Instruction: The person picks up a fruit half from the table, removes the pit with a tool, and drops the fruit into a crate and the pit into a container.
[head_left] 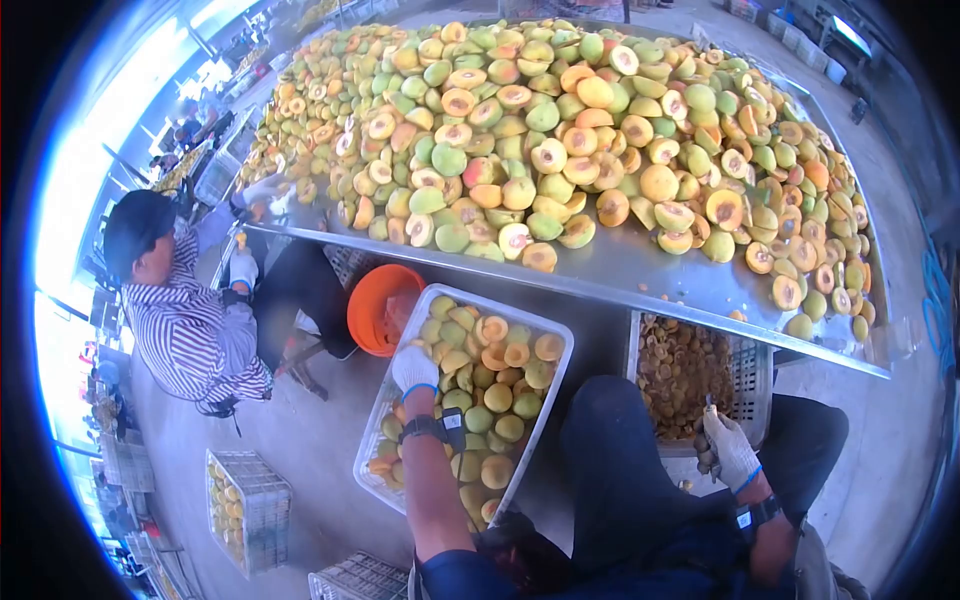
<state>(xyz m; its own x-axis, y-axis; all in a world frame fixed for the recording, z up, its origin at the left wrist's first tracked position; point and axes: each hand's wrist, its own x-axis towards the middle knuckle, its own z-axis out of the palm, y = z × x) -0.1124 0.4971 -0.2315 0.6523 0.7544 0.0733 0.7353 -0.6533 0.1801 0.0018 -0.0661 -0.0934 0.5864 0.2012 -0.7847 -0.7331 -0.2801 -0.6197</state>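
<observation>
My left hand (415, 370), in a white knit glove with a blue cuff, is over the far left part of a white plastic crate (556, 385). Halved yellow-green peaches (490, 395) fill that crate, and the gloved fingertips are down among them, mostly hidden. My right hand (733, 452), gloved the same way, is closed above my right thigh, beside a crate of brown peach pits (685, 365). From its fist sticks up a small tool with a pale handle and a dark tip (710, 403). Brown pits show just under its fingers.
A metal table (640, 275) heaped with halved peaches (540, 120) spans the front. An orange bucket (365, 320) stands left of my crate. A gloved co-worker (190, 320) sits at left, near another crate (262, 515) on the floor.
</observation>
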